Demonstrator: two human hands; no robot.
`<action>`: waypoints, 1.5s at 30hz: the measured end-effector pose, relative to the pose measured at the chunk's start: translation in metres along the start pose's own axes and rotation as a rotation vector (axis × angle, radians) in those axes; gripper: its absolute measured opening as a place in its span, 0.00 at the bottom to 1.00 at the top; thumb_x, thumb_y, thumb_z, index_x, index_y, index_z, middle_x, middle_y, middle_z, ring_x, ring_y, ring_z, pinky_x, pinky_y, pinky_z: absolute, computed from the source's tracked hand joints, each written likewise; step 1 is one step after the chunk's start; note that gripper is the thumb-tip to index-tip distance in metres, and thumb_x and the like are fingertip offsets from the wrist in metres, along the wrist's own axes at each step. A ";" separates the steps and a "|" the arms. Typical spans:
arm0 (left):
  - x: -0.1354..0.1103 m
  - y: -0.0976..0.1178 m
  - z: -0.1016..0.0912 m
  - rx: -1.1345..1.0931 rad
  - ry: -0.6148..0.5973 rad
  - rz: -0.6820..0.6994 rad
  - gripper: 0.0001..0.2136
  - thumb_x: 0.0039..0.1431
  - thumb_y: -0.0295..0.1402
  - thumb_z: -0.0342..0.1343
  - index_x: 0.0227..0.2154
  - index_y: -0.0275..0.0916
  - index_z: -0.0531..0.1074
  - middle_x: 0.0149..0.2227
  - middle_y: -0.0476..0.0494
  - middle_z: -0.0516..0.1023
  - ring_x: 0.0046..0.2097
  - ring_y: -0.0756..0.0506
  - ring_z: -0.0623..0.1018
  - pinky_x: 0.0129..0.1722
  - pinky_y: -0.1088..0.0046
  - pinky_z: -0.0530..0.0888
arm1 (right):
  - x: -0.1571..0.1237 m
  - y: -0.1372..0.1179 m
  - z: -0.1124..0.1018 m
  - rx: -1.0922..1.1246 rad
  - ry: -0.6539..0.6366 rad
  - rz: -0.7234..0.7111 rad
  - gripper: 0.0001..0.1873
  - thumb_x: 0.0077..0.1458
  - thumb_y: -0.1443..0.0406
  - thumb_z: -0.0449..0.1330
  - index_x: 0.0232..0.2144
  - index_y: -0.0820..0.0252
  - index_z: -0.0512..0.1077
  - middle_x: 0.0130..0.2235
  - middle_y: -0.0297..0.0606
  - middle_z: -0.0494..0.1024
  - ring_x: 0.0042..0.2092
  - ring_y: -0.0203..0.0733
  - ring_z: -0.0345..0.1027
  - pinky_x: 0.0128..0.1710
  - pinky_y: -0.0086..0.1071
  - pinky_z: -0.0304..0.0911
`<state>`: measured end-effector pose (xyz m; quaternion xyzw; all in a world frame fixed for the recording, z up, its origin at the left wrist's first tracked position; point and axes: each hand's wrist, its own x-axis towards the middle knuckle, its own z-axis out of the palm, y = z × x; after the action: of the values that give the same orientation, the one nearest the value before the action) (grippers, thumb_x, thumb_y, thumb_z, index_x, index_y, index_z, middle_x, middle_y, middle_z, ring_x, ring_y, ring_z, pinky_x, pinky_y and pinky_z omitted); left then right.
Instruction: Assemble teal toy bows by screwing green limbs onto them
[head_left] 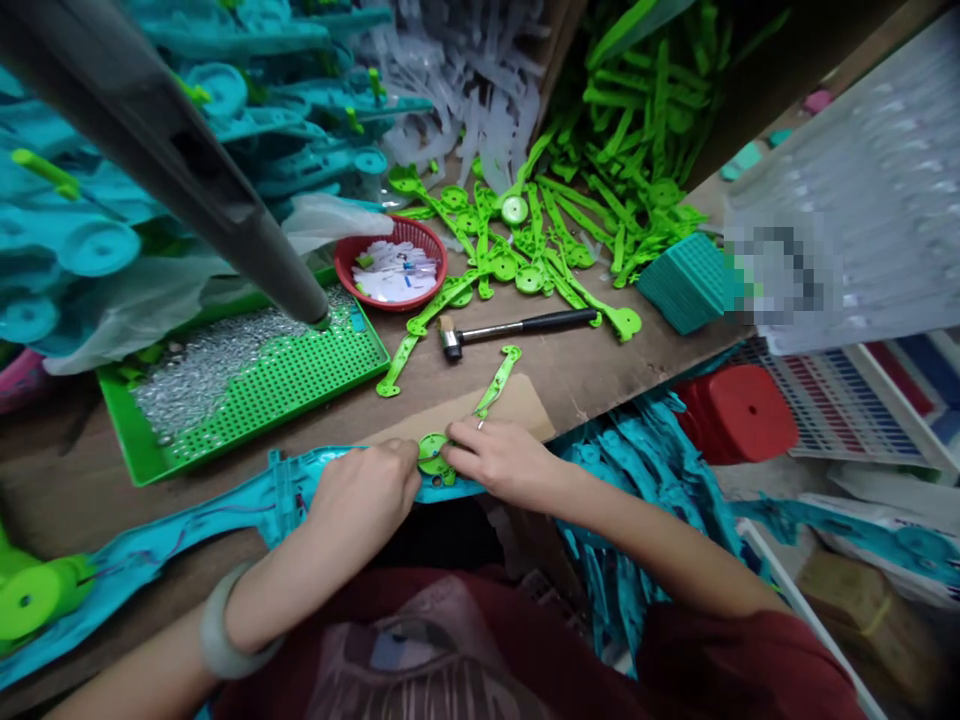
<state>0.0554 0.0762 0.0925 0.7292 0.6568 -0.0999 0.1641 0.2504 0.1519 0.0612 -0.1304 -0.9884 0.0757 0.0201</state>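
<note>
My left hand (pixel 365 492) presses down on a long teal plastic part (pixel 225 515) that lies along the table's near edge. My right hand (pixel 501 462) pinches the round end of a green plastic arm (pixel 495 382) and holds it against the teal part, right beside my left fingertips. The green arm runs up and away over a piece of brown cardboard (pixel 525 400). A pale bangle (pixel 217 630) is on my left wrist.
A hammer (pixel 517 327) lies behind the cardboard. A green perforated tray (pixel 300 375) holds small metal bits, a red bowl (pixel 390 262) holds white pieces. Loose green arms (pixel 570 240) pile at the back, teal parts (pixel 112 200) at the left. A grey pole (pixel 187 150) slants over the tray.
</note>
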 end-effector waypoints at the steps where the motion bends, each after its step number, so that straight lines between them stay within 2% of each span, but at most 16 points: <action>1: 0.000 0.000 -0.002 -0.004 -0.026 -0.011 0.11 0.64 0.28 0.47 0.31 0.39 0.75 0.33 0.40 0.84 0.31 0.41 0.82 0.25 0.69 0.61 | 0.000 -0.003 0.000 0.007 0.002 0.016 0.09 0.69 0.68 0.51 0.43 0.62 0.71 0.41 0.42 0.74 0.38 0.40 0.67 0.33 0.33 0.58; 5: 0.000 -0.002 -0.008 -0.072 -0.145 -0.050 0.13 0.68 0.31 0.44 0.34 0.39 0.74 0.36 0.39 0.84 0.37 0.39 0.83 0.31 0.68 0.67 | -0.001 -0.007 0.002 0.033 0.003 0.039 0.11 0.69 0.69 0.50 0.50 0.63 0.69 0.44 0.43 0.74 0.41 0.42 0.69 0.34 0.34 0.62; 8: 0.000 -0.005 -0.012 -0.091 -0.183 -0.069 0.14 0.70 0.33 0.43 0.34 0.39 0.73 0.37 0.40 0.83 0.40 0.38 0.83 0.35 0.67 0.69 | -0.003 -0.010 0.001 0.014 -0.040 0.049 0.12 0.68 0.70 0.51 0.51 0.63 0.69 0.46 0.44 0.74 0.42 0.43 0.69 0.34 0.35 0.63; 12: 0.000 -0.007 -0.016 -0.065 -0.217 -0.097 0.16 0.71 0.34 0.41 0.36 0.40 0.74 0.38 0.38 0.83 0.42 0.36 0.83 0.38 0.65 0.71 | -0.001 -0.018 -0.006 0.016 -0.037 0.077 0.09 0.65 0.68 0.54 0.44 0.65 0.72 0.44 0.47 0.74 0.45 0.48 0.67 0.36 0.38 0.66; 15: 0.001 -0.005 -0.019 -0.005 -0.221 -0.102 0.16 0.71 0.35 0.41 0.38 0.40 0.74 0.40 0.37 0.83 0.43 0.34 0.83 0.36 0.64 0.71 | 0.005 -0.023 -0.007 0.036 0.018 0.019 0.08 0.64 0.67 0.55 0.35 0.65 0.73 0.41 0.47 0.73 0.46 0.51 0.65 0.40 0.41 0.66; 19: 0.004 -0.001 -0.022 0.071 -0.225 -0.075 0.16 0.69 0.32 0.41 0.40 0.37 0.76 0.38 0.34 0.83 0.41 0.33 0.83 0.34 0.64 0.71 | 0.015 -0.027 -0.001 0.055 0.113 0.023 0.09 0.66 0.66 0.54 0.42 0.66 0.72 0.38 0.45 0.73 0.43 0.48 0.64 0.40 0.40 0.64; 21: 0.005 -0.003 -0.022 0.065 -0.217 -0.068 0.16 0.68 0.31 0.42 0.40 0.37 0.76 0.37 0.34 0.83 0.40 0.33 0.83 0.33 0.64 0.70 | 0.018 -0.030 0.003 0.056 0.129 0.064 0.08 0.66 0.66 0.54 0.41 0.64 0.72 0.38 0.45 0.73 0.43 0.48 0.64 0.38 0.39 0.63; 24: 0.006 -0.013 -0.016 -0.016 -0.184 -0.063 0.14 0.66 0.34 0.46 0.37 0.39 0.77 0.37 0.36 0.83 0.40 0.35 0.82 0.33 0.66 0.68 | 0.020 -0.034 0.006 0.066 0.119 0.106 0.06 0.65 0.67 0.57 0.35 0.62 0.72 0.41 0.46 0.73 0.45 0.48 0.64 0.37 0.37 0.64; 27: 0.006 -0.027 -0.009 -0.174 -0.149 -0.044 0.12 0.65 0.36 0.50 0.35 0.40 0.78 0.36 0.40 0.83 0.38 0.39 0.81 0.35 0.68 0.67 | 0.019 -0.035 0.008 0.070 0.136 0.118 0.06 0.66 0.67 0.55 0.40 0.63 0.72 0.44 0.45 0.73 0.45 0.46 0.64 0.38 0.37 0.65; 30: 0.007 -0.038 -0.001 -0.324 -0.105 -0.026 0.12 0.65 0.37 0.51 0.33 0.39 0.78 0.33 0.43 0.82 0.35 0.42 0.80 0.35 0.69 0.66 | 0.018 -0.033 0.009 0.078 0.125 0.104 0.08 0.67 0.67 0.54 0.41 0.64 0.73 0.42 0.43 0.74 0.45 0.45 0.65 0.37 0.36 0.66; 34: 0.002 -0.047 0.009 -0.444 0.048 0.108 0.10 0.66 0.37 0.51 0.35 0.38 0.75 0.30 0.47 0.79 0.32 0.46 0.78 0.32 0.73 0.66 | 0.020 -0.030 0.005 0.080 0.089 0.091 0.07 0.65 0.67 0.57 0.37 0.64 0.74 0.40 0.42 0.73 0.45 0.45 0.66 0.33 0.34 0.64; 36: -0.004 -0.050 0.014 -0.367 0.148 0.227 0.11 0.69 0.35 0.48 0.37 0.38 0.74 0.31 0.47 0.78 0.32 0.47 0.78 0.31 0.73 0.66 | 0.021 -0.029 0.002 0.087 0.071 0.085 0.07 0.65 0.67 0.57 0.36 0.64 0.74 0.40 0.42 0.73 0.45 0.45 0.66 0.32 0.34 0.63; 41: -0.018 -0.049 0.025 0.106 0.319 0.552 0.17 0.73 0.35 0.41 0.34 0.38 0.74 0.29 0.45 0.74 0.27 0.46 0.74 0.25 0.70 0.63 | 0.024 -0.026 0.001 0.109 0.030 0.078 0.08 0.66 0.67 0.55 0.36 0.64 0.73 0.40 0.42 0.72 0.46 0.45 0.66 0.31 0.34 0.61; 43: -0.021 -0.044 0.027 0.228 0.354 0.597 0.18 0.73 0.36 0.42 0.34 0.37 0.75 0.29 0.44 0.74 0.27 0.45 0.74 0.25 0.68 0.63 | 0.025 -0.029 0.004 0.115 0.010 0.075 0.09 0.67 0.67 0.54 0.37 0.64 0.73 0.40 0.43 0.72 0.47 0.46 0.66 0.32 0.34 0.62; 45: -0.023 -0.039 0.026 0.297 0.355 0.569 0.17 0.73 0.35 0.43 0.35 0.37 0.76 0.30 0.43 0.75 0.28 0.43 0.74 0.26 0.66 0.65 | 0.023 -0.034 0.005 0.139 -0.009 0.073 0.09 0.66 0.68 0.53 0.38 0.65 0.73 0.41 0.45 0.73 0.47 0.48 0.66 0.33 0.35 0.64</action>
<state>0.0158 0.0480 0.0725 0.9045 0.4243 -0.0163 -0.0391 0.2191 0.1248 0.0621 -0.1641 -0.9754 0.1454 0.0218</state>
